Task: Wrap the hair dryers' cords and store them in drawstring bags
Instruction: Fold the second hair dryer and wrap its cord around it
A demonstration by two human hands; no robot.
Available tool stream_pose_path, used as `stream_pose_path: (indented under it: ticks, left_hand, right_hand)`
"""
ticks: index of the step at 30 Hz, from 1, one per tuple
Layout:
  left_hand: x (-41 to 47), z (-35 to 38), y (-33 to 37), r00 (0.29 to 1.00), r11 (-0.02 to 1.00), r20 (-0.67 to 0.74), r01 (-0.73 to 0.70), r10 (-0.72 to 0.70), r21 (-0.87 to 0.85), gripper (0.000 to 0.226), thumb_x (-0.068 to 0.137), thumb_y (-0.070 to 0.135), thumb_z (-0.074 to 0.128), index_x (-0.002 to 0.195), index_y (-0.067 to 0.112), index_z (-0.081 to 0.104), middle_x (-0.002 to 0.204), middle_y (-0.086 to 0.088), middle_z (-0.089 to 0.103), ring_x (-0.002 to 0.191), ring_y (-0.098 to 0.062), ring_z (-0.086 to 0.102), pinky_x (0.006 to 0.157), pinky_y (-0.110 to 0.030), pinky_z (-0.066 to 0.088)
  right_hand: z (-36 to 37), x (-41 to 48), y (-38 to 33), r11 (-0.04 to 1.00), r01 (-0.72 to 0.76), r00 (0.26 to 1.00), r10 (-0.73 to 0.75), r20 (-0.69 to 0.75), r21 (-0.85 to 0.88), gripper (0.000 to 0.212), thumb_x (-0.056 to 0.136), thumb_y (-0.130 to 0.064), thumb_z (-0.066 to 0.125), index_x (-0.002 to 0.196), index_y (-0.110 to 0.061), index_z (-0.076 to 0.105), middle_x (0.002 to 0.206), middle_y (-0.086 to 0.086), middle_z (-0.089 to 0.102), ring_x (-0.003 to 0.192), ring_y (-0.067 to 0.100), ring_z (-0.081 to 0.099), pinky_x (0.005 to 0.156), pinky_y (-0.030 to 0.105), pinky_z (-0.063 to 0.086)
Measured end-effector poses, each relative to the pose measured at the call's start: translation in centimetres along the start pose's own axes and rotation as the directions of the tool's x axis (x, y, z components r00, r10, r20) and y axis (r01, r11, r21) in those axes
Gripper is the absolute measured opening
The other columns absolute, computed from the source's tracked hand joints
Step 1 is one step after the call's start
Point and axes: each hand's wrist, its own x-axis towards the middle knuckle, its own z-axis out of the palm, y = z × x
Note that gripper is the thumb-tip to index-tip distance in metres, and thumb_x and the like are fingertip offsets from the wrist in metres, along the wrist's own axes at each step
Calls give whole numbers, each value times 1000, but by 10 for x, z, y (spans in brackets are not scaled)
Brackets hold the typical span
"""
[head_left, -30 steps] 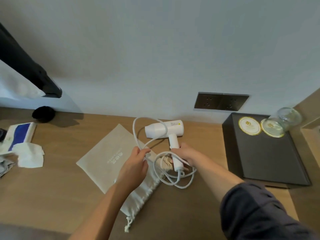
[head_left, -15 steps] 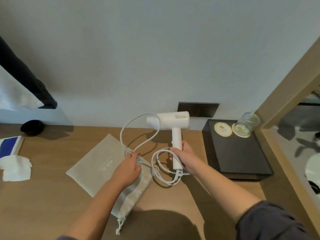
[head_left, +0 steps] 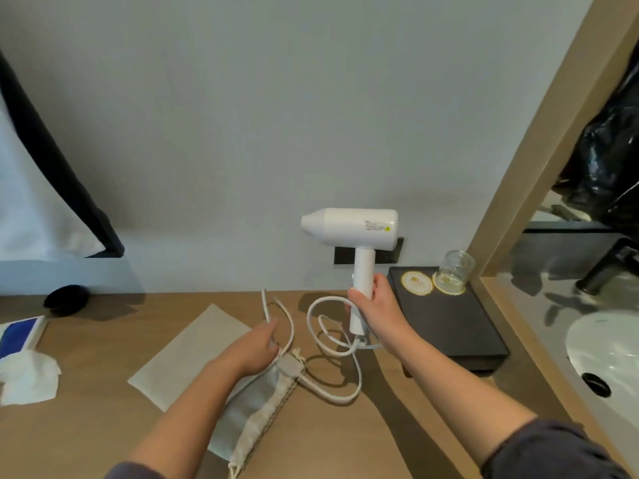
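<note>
One cord (head_left: 345,397) across bag (head_left: 256,402), tray (head_left: 449,326), glass (head_left: 453,269), tissues (head_left: 27,378)

Soft, rather dim indoor light with a cool grey cast lies flat on the wall (head_left: 242,133). Shadows on the counter (head_left: 103,426) are soft-edged; the broadest runs dark beneath the right forearm. The sink (head_left: 587,340) shows small bright reflections, and so does the black plastic bag (head_left: 608,150). The left hand (head_left: 252,347) is smeared by motion blur, while the hair dryer (head_left: 349,228) is sharp. Straight lines bow toward the edges.
</note>
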Motion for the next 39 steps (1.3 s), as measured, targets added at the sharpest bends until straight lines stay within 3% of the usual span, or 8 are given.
stream_pose_path:
  ticks: [9, 12, 16, 19, 23, 27, 31, 39]
  left_hand:
    - [-6, -18, 18, 998, 994, 48, -43, 38, 105, 56, 98, 25, 45, 150, 14, 27, 157, -7, 25, 143, -22, 28, 113, -30, 24]
    - [-8, -31, 29, 995, 995, -39, -96, 96, 4, 52, 94, 28, 52, 144, 18, 39, 148, -3, 43, 128, -18, 48, 107, -30, 37]
    - [-14, -48, 59, 943, 916, -243, -293, 229, -273, 31, 91, 26, 61, 122, 25, 56, 116, 6, 65, 104, -6, 62, 94, -24, 48]
    - [-18, -57, 76, 869, 873, -388, -419, 306, -250, 13, 92, 18, 59, 94, 31, 62, 93, 11, 69, 90, -2, 63, 85, -22, 50]
    - [-18, -59, 69, 795, 842, -425, -525, 433, -125, 34, 88, 2, 56, 77, 33, 65, 83, 15, 68, 85, -1, 64, 85, -28, 52]
    - [-20, -55, 50, 734, 805, -331, -552, 593, 217, 25, 83, 5, 57, 84, 23, 74, 107, 13, 71, 105, -3, 61, 91, -27, 50]
    - [-17, -50, 37, 829, 796, -169, -425, 534, 432, 35, 86, 3, 50, 100, 27, 71, 135, 16, 56, 125, -6, 50, 93, -26, 45]
    - [1, -43, 24, 951, 939, -114, -256, 287, 229, 64, 82, -8, 38, 130, 31, 54, 158, 15, 18, 144, -11, 24, 111, -32, 34]
  right_hand:
    - [-8, -4, -31, 988, 155, 988, -155, -12, -8, 42, 92, -21, 62, 126, -25, 37, 113, -1, 54, 101, 17, 62, 91, 42, 54]
    - [-8, -5, -37, 982, 189, 982, -189, -6, -18, 40, 93, -20, 61, 124, -25, 36, 113, 0, 54, 100, 13, 60, 88, 36, 52]
    - [-4, -2, -45, 974, 225, 974, -225, -21, -5, 39, 91, -20, 62, 123, -21, 39, 114, 4, 56, 102, 18, 60, 89, 38, 52]
    - [-3, 2, -51, 972, 234, 972, -234, -20, 18, 38, 92, -20, 62, 123, -22, 39, 113, 5, 57, 101, 19, 62, 86, 35, 53]
    - [-10, 7, -60, 964, 217, 976, -211, -57, 153, 33, 94, -11, 60, 120, -19, 40, 105, 11, 62, 87, 16, 66, 81, 33, 56]
    - [-25, 19, -65, 937, 225, 970, -188, -156, 269, 31, 94, -8, 59, 119, -16, 42, 101, 11, 62, 83, 17, 66, 83, 39, 56]
    - [-37, 29, -68, 900, 246, 958, -170, -231, 360, 32, 94, -8, 60, 121, -15, 43, 98, 7, 59, 83, 18, 65, 85, 43, 56]
    - [-49, 25, -71, 922, 278, 957, -240, -165, 271, 32, 95, -11, 60, 120, -21, 44, 102, 7, 60, 84, 15, 66, 78, 33, 58]
